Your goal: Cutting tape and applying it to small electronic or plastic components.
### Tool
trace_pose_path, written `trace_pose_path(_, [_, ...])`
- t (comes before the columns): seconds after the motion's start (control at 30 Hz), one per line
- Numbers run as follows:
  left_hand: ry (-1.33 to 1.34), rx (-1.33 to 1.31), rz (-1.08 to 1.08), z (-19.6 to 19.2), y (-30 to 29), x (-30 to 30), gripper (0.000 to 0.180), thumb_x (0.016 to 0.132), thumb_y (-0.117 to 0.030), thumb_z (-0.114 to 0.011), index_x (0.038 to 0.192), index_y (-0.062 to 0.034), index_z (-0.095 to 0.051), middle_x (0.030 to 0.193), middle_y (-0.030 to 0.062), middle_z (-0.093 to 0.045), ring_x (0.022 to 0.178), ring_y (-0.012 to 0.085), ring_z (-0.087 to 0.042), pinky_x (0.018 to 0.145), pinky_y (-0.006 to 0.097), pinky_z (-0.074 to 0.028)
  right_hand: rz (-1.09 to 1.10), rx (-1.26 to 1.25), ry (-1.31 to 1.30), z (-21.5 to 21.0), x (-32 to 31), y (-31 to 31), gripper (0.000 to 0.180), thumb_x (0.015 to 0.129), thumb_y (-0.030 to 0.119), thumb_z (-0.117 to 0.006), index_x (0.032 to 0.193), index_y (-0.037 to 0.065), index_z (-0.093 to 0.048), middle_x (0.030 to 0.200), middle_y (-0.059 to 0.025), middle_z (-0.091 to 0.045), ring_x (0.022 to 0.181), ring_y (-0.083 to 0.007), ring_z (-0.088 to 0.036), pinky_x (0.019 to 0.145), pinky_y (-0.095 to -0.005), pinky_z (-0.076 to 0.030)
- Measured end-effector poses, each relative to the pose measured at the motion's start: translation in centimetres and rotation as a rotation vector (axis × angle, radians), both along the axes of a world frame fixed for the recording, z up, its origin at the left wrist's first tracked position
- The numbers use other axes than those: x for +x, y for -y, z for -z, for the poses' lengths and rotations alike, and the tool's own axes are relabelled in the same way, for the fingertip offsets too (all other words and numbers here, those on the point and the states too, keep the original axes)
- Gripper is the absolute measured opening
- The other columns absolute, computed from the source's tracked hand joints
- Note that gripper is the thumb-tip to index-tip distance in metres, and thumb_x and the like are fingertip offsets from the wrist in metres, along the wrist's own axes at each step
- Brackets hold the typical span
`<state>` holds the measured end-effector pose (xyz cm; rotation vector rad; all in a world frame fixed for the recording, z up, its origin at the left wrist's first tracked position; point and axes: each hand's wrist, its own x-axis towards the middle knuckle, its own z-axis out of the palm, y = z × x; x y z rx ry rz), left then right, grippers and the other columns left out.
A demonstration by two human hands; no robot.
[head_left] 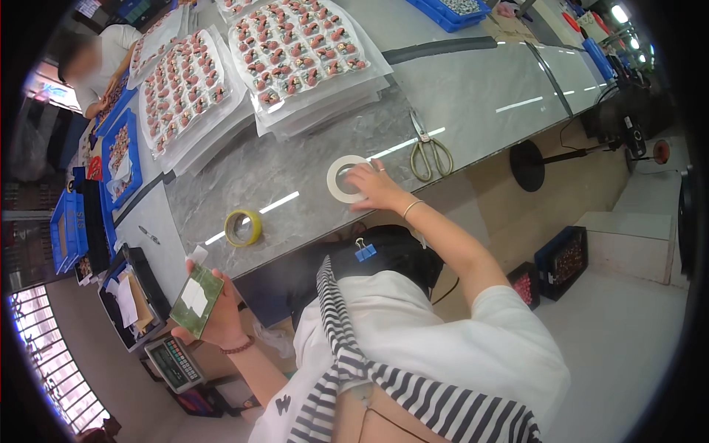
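My left hand (224, 319), at the table's near left edge, grips a flat green rectangular piece (210, 287) with a torn-looking white patch on its face. What exactly this piece is, I cannot make out. On the grey marbled table (295, 221), my right hand (378, 189) has its fingers curled on the right side of a roll of white tape (334, 181), which lies flat. A pair of scissors (423, 140) rests just right of that hand, handles toward me. Further left stands a roll of yellow tape (255, 229).
Stacked clear trays (255, 118) of small red pieces fill the far side. Blue bins (131, 181) line the left, near a pen (149, 235) and a scale (173, 364). Another person (111, 55) sits at the far left. A blue binder clip (365, 251) lies at my lap.
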<state>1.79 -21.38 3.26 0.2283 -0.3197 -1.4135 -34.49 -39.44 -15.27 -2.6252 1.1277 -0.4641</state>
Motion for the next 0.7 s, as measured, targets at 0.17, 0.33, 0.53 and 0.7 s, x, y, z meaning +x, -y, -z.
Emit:
trace_pose_path(0.17, [0.002,0.041,0.002,-0.2,2.0,-2.0,0.114,0.069,-0.050,-0.079,0.148,-0.0025,-0.012,0.155,0.0129,-0.017,0.131,0.0418,-0.035,0.113,0.051,-0.023,0.473,-0.081,0.175,2.9,-3.8,4.4,0.035,0.076,0.020,-0.070,0.108,0.010,-0.061,0.110,-0.0093,-0.058,0.106,-0.0303,-0.052,0.089,-0.0439,-0.043])
trace_pose_path(0.33, [-0.053,0.120,0.036,0.3,2.6,-4.6,0.105,0.069,-0.052,-0.077,0.146,-0.0063,-0.023,0.155,0.0132,-0.016,0.130,0.0428,-0.035,0.112,0.051,-0.025,0.376,-0.049,0.218,6.0,-4.0,6.8,0.020,0.077,0.015,-0.068,0.095,0.008,-0.067,0.099,-0.0099,-0.061,0.096,-0.0304,-0.056,0.080,-0.0391,-0.047])
trace_pose_path(0.53, [-0.088,0.143,0.130,0.4,3.1,-6.2,0.120,0.060,-0.061,-0.080,0.146,-0.0001,-0.021,0.143,0.0135,-0.038,0.122,0.0421,-0.044,0.107,0.048,-0.032,0.439,0.010,0.193,6.1,-2.2,8.1,0.010,0.081,0.013,-0.060,0.087,0.006,-0.063,0.090,-0.0115,-0.060,0.091,-0.0318,-0.055,0.080,-0.0428,-0.046])
trace_pose_path(0.7, [-0.167,0.089,0.236,0.9,4.1,-7.0,0.126,0.058,-0.062,-0.080,0.145,0.0032,-0.017,0.138,0.0138,-0.043,0.122,0.0412,-0.043,0.107,0.047,-0.030,0.658,0.030,0.445,6.3,-1.7,10.6,0.022,0.086,0.015,-0.055,0.104,0.001,-0.051,0.083,-0.0215,-0.062,0.079,-0.0422,-0.059,0.072,-0.0515,-0.045])
